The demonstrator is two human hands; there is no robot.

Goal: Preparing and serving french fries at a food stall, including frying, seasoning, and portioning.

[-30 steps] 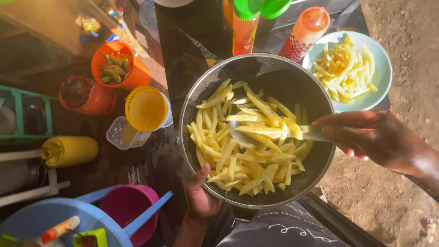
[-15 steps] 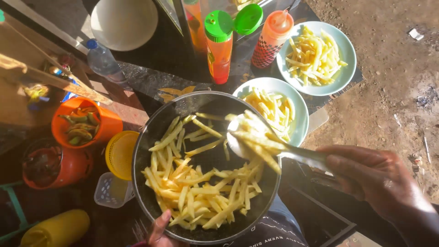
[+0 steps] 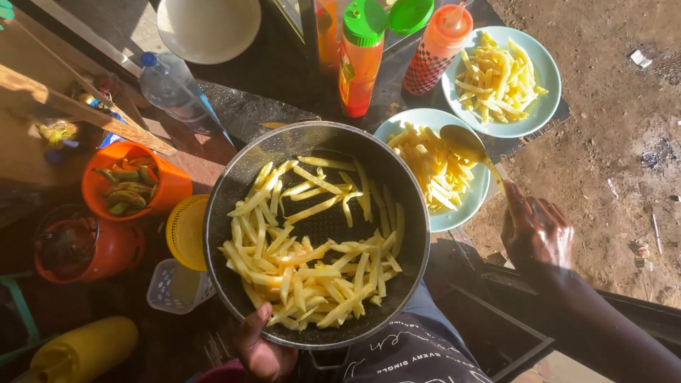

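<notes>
Now left hand [image 3: 261,349] grips colander [image 3: 234,191] rim; right hand [image 3: 537,230] grips spoon [image 3: 464,145] over plate [image 3: 477,202].

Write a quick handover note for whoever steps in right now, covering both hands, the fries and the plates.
Left hand: grips the near rim of the dark pan, holding it up over the table.
Right hand: holds a spoon, its bowl resting on the fries of the near plate.
Fries: most lie in the pan's near half.
Done: the far plate holds a full heap; the near plate is partly heaped.
Left: a good share of fries remains in the pan. Sauce bottles stand just behind it.
</notes>
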